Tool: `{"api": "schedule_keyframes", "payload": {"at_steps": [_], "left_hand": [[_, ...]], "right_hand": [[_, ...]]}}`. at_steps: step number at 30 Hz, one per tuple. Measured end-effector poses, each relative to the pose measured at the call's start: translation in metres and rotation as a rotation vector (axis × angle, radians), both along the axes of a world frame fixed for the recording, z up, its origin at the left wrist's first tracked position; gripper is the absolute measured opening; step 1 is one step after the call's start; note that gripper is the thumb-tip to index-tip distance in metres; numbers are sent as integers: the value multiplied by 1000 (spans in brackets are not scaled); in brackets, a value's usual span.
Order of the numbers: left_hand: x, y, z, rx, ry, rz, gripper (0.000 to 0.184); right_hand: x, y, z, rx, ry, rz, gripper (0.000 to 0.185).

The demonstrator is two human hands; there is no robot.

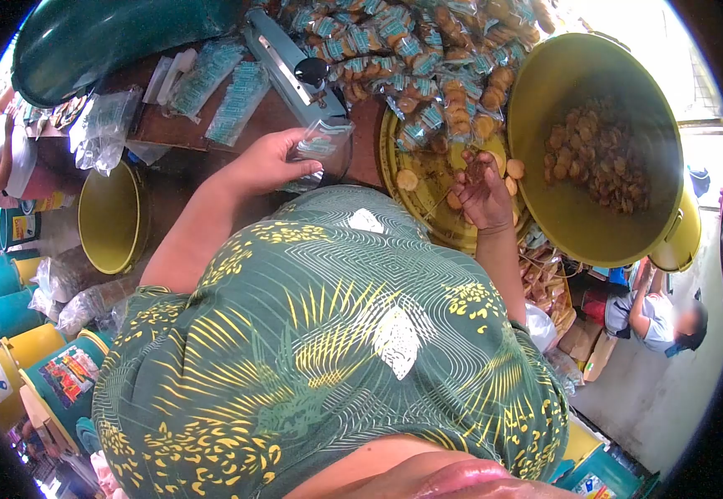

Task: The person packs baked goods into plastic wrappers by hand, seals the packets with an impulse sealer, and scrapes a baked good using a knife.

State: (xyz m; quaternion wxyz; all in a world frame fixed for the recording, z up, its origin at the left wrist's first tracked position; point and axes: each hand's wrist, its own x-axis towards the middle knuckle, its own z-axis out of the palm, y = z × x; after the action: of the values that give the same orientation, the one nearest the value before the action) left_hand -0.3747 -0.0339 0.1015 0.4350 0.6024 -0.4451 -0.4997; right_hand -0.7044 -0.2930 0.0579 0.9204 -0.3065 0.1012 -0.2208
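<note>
My left hand [271,163] pinches a small clear plastic packet [325,140] with teal print, just in front of the bag sealer [282,62]. My right hand [486,198] is over the yellow lid [407,202], palm turned up and fingers curled. Whatever lies in those fingers is too dark to make out. Loose round biscuits [407,180] rest on the lid around it. To its right, a large yellow tub [536,187] tilts toward me with a heap of biscuits [598,158] inside. Filled biscuit packets [411,50] are piled behind the lid.
Flat printed bags [239,101] lie left of the sealer on the brown table [162,129]. A green tub [120,41] leans at the back left. Below stands a yellow bucket [110,220]. Other people [656,312] are at the right and far left.
</note>
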Motion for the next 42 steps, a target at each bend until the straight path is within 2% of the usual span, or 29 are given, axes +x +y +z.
{"api": "schedule_keyframes", "payload": {"at_steps": [5,8,11,14,17,20,23,26,29,32,35,38,41,42], "left_hand": [[0,1,0,5,5,4,45],[0,2,-6,3,14,14,45],[-2,1,-3,4,-4,3,46],[-3,2,-1,2,-2,2,46],[-3,1,0,10,-16,6,47],[0,5,-6,-3,-21,16,47],[2,6,-7,-18,-52,13,47],[1,8,-9,-6,-17,19,47],[-1,8,-9,-3,-15,17,47],[-1,6,-4,17,22,23,47],[0,4,-3,17,65,29,47],[1,3,-6,-9,48,18,47],[-3,4,0,34,19,2,46],[-3,3,0,41,26,-5,46]], "right_hand": [[0,3,2,-48,168,-92,45],[12,7,3,-356,505,-116,48],[18,-6,-36,-1204,1061,-106,46],[33,4,-27,-1608,1080,-121,40],[34,6,-39,-1885,919,-185,36],[31,5,-34,-1954,874,-109,28],[32,2,-22,-1833,1133,153,43],[43,15,4,-1619,1247,17,41],[42,9,-8,-1690,1073,-57,39],[42,8,-5,-1686,1009,42,19],[41,6,1,-1684,1226,249,37],[32,9,7,-1717,1158,204,36],[40,14,16,-1664,1087,-84,33],[38,10,6,-1677,1028,-99,31]]}}
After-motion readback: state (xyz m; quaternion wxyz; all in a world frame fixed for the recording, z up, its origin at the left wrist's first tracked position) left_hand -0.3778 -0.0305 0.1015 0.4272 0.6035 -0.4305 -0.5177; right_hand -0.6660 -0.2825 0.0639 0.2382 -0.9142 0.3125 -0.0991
